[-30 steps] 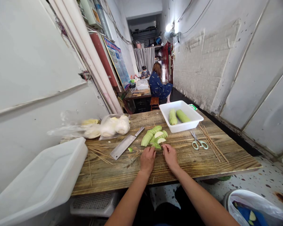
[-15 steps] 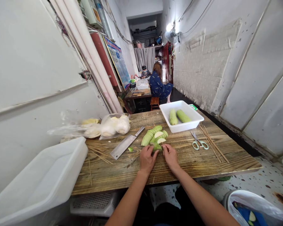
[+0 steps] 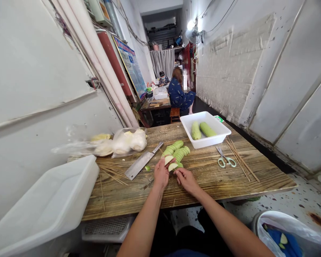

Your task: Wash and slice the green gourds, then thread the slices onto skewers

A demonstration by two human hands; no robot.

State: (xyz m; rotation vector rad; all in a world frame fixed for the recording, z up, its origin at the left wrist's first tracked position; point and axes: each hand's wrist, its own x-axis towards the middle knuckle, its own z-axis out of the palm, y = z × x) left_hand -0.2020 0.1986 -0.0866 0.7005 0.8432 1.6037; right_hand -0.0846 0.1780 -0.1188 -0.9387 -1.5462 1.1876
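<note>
My left hand (image 3: 161,174) is closed around pale half-round squash slices (image 3: 172,166) threaded on a thin wooden skewer. My right hand (image 3: 186,179) pinches the skewer's near end, just right of the slices. Behind my hands, rows of cut green squash (image 3: 180,153) lie on the wooden table (image 3: 203,182). A cleaver (image 3: 141,164) rests to their left, beside a small green scrap (image 3: 147,168). My fingers hide part of the skewer.
A white tray (image 3: 223,137) holds two whole squashes (image 3: 208,129). Scissors (image 3: 224,159) and loose skewers (image 3: 239,160) lie right; more skewers (image 3: 112,169), bagged white vegetables (image 3: 130,141) and a white tub (image 3: 42,200) are left. A lined bin (image 3: 259,221) stands below. People sit farther back.
Both hands have shifted, the left one up and leftward with its palm turned upward. The skewered slices have swung left and now sit over the left fingers, nearer me than the cut rows.
</note>
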